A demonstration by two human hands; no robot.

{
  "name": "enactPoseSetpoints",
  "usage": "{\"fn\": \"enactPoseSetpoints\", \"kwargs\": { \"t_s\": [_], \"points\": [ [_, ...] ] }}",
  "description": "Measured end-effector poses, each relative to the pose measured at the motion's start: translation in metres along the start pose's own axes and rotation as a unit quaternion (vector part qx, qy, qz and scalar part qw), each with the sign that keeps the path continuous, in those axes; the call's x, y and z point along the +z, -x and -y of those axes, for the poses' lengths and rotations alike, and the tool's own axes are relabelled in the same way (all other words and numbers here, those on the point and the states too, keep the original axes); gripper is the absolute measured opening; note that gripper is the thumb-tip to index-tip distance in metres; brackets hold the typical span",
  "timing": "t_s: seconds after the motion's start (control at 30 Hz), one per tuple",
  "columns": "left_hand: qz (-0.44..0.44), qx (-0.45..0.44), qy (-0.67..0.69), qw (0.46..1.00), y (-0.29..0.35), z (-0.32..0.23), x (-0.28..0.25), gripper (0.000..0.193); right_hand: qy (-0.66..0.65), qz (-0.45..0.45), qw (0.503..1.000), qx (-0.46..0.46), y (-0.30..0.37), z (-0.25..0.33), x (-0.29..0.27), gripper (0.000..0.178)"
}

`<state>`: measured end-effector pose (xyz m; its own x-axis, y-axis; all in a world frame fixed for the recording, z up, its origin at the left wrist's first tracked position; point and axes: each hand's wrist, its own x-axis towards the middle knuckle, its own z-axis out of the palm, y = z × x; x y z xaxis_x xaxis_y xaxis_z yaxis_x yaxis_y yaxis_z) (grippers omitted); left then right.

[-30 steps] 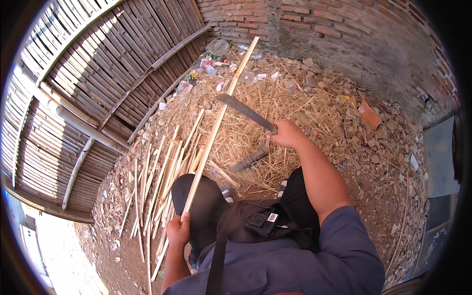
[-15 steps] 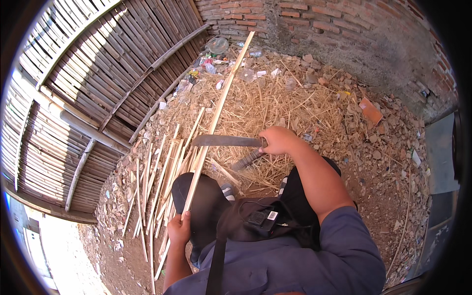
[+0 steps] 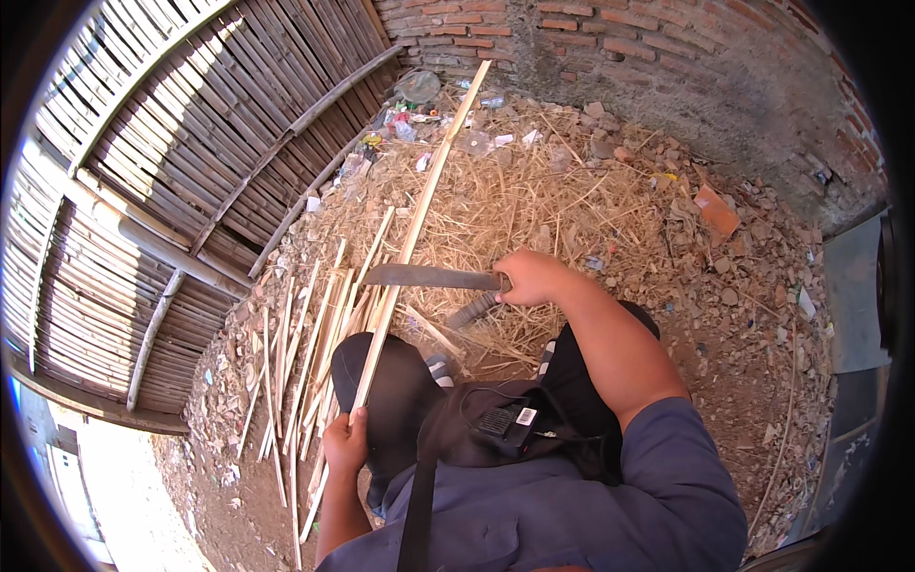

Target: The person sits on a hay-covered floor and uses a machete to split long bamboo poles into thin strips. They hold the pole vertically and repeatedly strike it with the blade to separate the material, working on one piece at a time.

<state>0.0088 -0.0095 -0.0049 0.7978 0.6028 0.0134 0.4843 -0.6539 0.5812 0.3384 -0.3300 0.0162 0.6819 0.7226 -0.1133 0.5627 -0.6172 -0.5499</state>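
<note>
My left hand (image 3: 345,442) grips the near end of a long pale bamboo strip (image 3: 419,229) that runs away from me toward the brick wall. My right hand (image 3: 530,277) holds the handle of a dark machete (image 3: 429,277). Its blade lies level and points left, with its tip against the strip about halfway along. A short grey stick (image 3: 471,310) lies just under my right hand on the straw. My knees in dark trousers are below the blade.
Several split bamboo strips (image 3: 300,353) lie in a loose pile to the left of my legs. A woven bamboo fence (image 3: 162,172) runs along the left and a brick wall (image 3: 667,48) along the back. Straw shavings, rubble and litter cover the ground.
My right hand has swung the machete down from a raised, tilted position to level against the strip. My left hand and the strip have stayed in place.
</note>
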Motion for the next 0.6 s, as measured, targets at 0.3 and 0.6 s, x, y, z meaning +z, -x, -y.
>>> {"fn": "enactPoseSetpoints", "kwargs": {
  "t_s": [0.3,0.6],
  "points": [
    [-0.009,0.010,-0.024,1.000,-0.001,0.003,0.002,0.060,-0.002,0.011,0.999,0.039,0.006,0.000,-0.011,0.030],
    [-0.006,0.005,-0.009,1.000,0.000,0.005,0.003,0.059,-0.001,0.007,1.000,0.020,0.002,-0.001,-0.003,0.032]
  ]
}}
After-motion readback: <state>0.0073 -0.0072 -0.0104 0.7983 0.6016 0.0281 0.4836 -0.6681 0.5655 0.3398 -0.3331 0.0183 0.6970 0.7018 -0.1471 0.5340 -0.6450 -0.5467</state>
